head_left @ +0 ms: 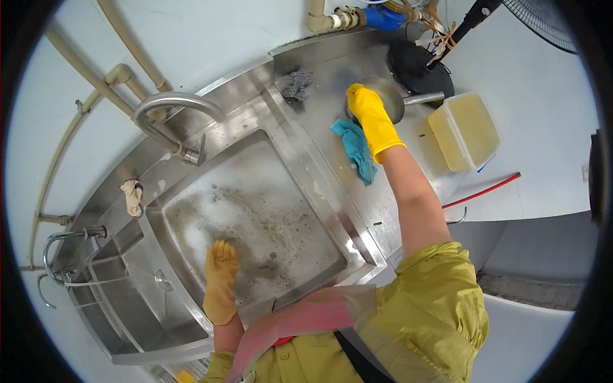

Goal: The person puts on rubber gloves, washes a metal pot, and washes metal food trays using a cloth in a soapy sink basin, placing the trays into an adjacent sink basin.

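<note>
Yellow rubber covers the right hand [369,112], which touches the left side of a metal pan [391,94] on the steel tabletop [383,199]. Its fingers are bent, but I cannot tell whether that grip is closed on the rim. The left hand [221,274], also gloved, is open at the near side of the large basin [311,184], with nothing seen in it. The step in hand looks like handling the pan; the next move seems to call for a secure hold on it, keeping it level. The pan's contents are unclear. White foam and dark specks float in the large basin; the smaller basin [137,287] shows a drain [163,279]. A translucent tub [471,131] beyond the pan's handle holds something pale yellow, probably liquid.
</note>
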Demonstrator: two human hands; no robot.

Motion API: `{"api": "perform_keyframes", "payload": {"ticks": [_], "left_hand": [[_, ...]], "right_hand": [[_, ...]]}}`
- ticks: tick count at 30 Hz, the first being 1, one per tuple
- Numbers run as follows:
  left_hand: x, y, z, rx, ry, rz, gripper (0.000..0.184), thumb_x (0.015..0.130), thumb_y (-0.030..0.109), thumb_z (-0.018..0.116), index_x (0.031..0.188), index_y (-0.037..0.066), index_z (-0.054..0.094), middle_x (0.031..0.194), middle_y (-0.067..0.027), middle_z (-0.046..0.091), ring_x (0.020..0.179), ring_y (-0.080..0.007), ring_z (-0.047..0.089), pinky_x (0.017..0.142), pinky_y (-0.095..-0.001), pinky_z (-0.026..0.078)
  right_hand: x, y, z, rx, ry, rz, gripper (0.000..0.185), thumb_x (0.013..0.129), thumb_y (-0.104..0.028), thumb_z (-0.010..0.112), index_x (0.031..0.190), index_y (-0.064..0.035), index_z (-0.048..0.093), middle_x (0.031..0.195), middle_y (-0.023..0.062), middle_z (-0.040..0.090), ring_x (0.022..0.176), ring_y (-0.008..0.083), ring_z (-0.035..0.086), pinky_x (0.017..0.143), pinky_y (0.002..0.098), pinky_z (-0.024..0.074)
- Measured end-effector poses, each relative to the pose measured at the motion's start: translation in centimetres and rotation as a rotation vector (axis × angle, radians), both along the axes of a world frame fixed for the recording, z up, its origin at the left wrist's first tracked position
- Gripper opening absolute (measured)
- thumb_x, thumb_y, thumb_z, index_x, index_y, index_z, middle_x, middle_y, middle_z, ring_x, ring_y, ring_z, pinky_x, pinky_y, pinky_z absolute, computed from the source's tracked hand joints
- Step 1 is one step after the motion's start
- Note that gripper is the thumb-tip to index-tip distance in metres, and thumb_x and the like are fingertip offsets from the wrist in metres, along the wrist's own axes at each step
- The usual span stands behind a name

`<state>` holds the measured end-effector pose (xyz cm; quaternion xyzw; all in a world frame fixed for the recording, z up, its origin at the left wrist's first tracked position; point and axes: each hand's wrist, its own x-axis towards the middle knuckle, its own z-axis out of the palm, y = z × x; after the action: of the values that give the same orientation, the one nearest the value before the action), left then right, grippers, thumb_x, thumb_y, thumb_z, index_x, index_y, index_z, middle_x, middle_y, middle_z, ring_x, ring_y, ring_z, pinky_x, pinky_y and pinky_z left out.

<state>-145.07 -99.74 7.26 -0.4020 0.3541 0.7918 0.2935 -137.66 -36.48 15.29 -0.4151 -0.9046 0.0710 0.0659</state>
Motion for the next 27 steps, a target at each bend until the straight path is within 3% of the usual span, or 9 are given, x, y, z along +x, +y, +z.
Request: {"api": "perform_keyframes", "payload": {"ticks": [5,7,9,11,13,16,17,21,27], "left_hand": [[0.0,-2.0,-1.9,0.032,-0.008,0.05,0.034,0.106,0.035,0.055,0.126,0.009,0.064,0.117,-0.0046,0.07,0.107,-0.0226,0.064,0.1,-0.0407,0.054],[0.5,-3.2,-2.9,0.075,0.011,0.053,0.034,0.106,0.035,0.054,0.125,0.009,0.064,0.117,-0.0049,0.07,0.107,-0.0227,0.065,0.1,-0.041,0.054],[0.6,-5.1,-5.8,0.148,0.058,0.029,0.033,0.106,0.035,0.054,0.125,0.01,0.064,0.117,-0.0055,0.071,0.107,-0.023,0.065,0.101,-0.0418,0.053],[0.9,-5.4,-6.2,0.146,-0.025,0.097,0.033,0.106,0.034,0.052,0.126,0.011,0.064,0.123,-0.006,0.069,0.111,-0.0234,0.064,0.103,-0.0422,0.052],[1.2,-6.6,-8.6,0.086,0.153,-0.035,0.033,0.106,0.033,0.052,0.128,0.011,0.064,0.129,-0.0066,0.066,0.117,-0.0234,0.061,0.105,-0.0426,0.05],[2.5,-8.5,-13.2,0.005,0.481,-0.347,0.034,0.106,0.033,0.051,0.131,0.011,0.062,0.138,-0.0079,0.061,0.126,-0.0237,0.057,0.108,-0.0432,0.048],[2.5,-6.9,-10.4,0.054,0.372,-0.309,0.035,0.106,0.033,0.051,0.132,0.01,0.062,0.141,-0.0083,0.059,0.128,-0.024,0.055,0.109,-0.0432,0.047],[1.3,-2.8,-4.2,0.02,-0.032,0.048,0.04,0.107,0.035,0.051,0.134,0.007,0.06,0.143,-0.0101,0.058,0.131,-0.0269,0.054,0.111,-0.0436,0.046],[1.8,-4.0,-5.2,0.062,-0.011,0.061,0.043,0.107,0.037,0.052,0.134,0.004,0.06,0.139,-0.0101,0.06,0.127,-0.0291,0.056,0.108,-0.0439,0.049]], "right_hand": [[1.4,0.0,6.7,0.074,0.065,0.135,0.034,0.09,-0.019,0.06,0.122,-0.0176,0.071,0.125,0.0157,0.069,0.119,0.0362,0.064,0.101,0.0447,0.0508],[2.6,5.7,4.7,0.174,0.006,0.049,0.043,0.087,-0.01,0.063,0.129,-0.0172,0.068,0.131,0.016,0.067,0.123,0.0364,0.062,0.104,0.0439,0.0496],[5.1,4.8,8.5,0.084,-0.085,-0.172,0.052,0.087,-0.001,0.062,0.137,-0.0137,0.062,0.141,0.017,0.06,0.131,0.0367,0.056,0.111,0.0418,0.0443],[11.0,12.8,1.7,0.212,-0.112,0.078,0.057,0.084,0.005,0.064,0.138,-0.0095,0.059,0.145,0.017,0.058,0.135,0.0366,0.053,0.113,0.0425,0.0419],[14.6,12.5,0.2,0.249,-0.229,0.233,0.05,0.075,-0.013,0.078,0.124,-0.0163,0.066,0.128,0.0167,0.067,0.125,0.0359,0.06,0.108,0.0411,0.0468],[12.4,7.5,4.1,0.211,-0.475,0.048,0.045,0.072,-0.019,0.078,0.116,-0.0199,0.07,0.126,0.0129,0.068,0.116,0.0349,0.065,0.095,0.0443,0.0548],[12.4,7.3,3.6,0.229,-0.423,0.026,0.035,0.068,-0.023,0.081,0.102,-0.017,0.073,0.114,0.0121,0.073,0.11,0.035,0.068,0.092,0.0456,0.0558],[11.3,9.5,1.5,0.219,-0.542,0.089,0.031,0.073,-0.03,0.079,0.1,-0.0161,0.077,0.108,0.0145,0.075,0.109,0.0369,0.069,0.091,0.0455,0.0558],[10.0,8.4,2.7,-0.098,-0.591,0.072,0.042,0.081,-0.041,0.076,0.113,-0.0133,0.076,0.116,0.0176,0.073,0.113,0.0372,0.067,0.095,0.0457,0.0538]]}}
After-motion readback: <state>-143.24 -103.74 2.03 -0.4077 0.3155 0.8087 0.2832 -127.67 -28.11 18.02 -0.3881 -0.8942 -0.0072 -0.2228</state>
